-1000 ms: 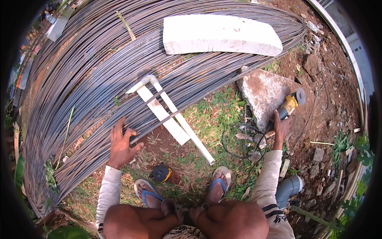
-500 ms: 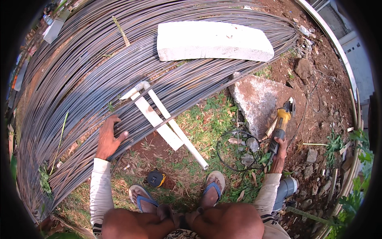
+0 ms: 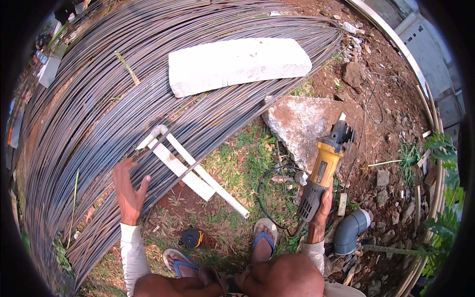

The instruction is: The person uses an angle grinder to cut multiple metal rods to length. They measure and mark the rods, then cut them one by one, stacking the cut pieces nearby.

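Note:
My right hand [image 3: 321, 208] is closed on the body of a yellow and black angle grinder [image 3: 324, 163], its head raised toward the concrete slab [image 3: 292, 119]. The grinder's cord hangs below it. My left hand [image 3: 128, 190] is open, fingers apart and slightly bent, on or just over a large bundle of long steel bars [image 3: 99, 133]; contact is unclear. Beside it, a white elbow pipe [image 3: 232, 205] and a flat white strip [image 3: 188, 180] lie partly under a few bars.
A white block [image 3: 237, 67] lies on the bars. A tape measure [image 3: 192, 237] sits on the soil near my sandalled feet. A grey pipe elbow [image 3: 346, 232], rubble, poles and leafy plants line the right side, with a pale wall [image 3: 430, 54] beyond.
My right hand has lifted the grinder from beside the slab and brought it nearer, leftward and lower in view. My left hand has shifted slightly left. The scene has slid as my head moved.

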A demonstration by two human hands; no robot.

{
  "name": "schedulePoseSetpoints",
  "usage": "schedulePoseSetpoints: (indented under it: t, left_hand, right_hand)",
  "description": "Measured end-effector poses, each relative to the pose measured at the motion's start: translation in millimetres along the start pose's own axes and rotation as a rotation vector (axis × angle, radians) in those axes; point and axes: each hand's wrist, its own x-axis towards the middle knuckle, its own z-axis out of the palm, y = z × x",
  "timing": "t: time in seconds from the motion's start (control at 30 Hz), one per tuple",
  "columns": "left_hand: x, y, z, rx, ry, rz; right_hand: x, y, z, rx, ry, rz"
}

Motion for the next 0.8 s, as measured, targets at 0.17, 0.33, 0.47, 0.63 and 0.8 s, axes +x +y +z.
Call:
schedulePoseSetpoints:
  t: [0.17,0.33,0.47,0.63,0.8]
  left_hand:
    - [-32.4,112.4,7.0,-0.749,-0.384,0.056]
    - [-55.9,180.2,52.9,-1.12,-0.802,-0.044]
    - [-73.2,200.0,76.0,-1.164,-0.933,-0.141]
    - [-77.0,211.7,93.6,-1.724,-1.115,-0.356]
    - [-70.4,217.3,96.9,-1.934,-1.196,-0.494]
  right_hand:
    - [22.8,6.4,24.3,0.477,-0.221,0.334]
    - [15.1,9.4,55.8,0.16,-0.101,0.291]
    - [7.8,2.1,76.9,0.058,0.043,0.3]
    - [9.2,0.9,83.0,0.299,0.118,0.336]
    - [13.4,8.9,68.1,0.458,0.043,0.333]
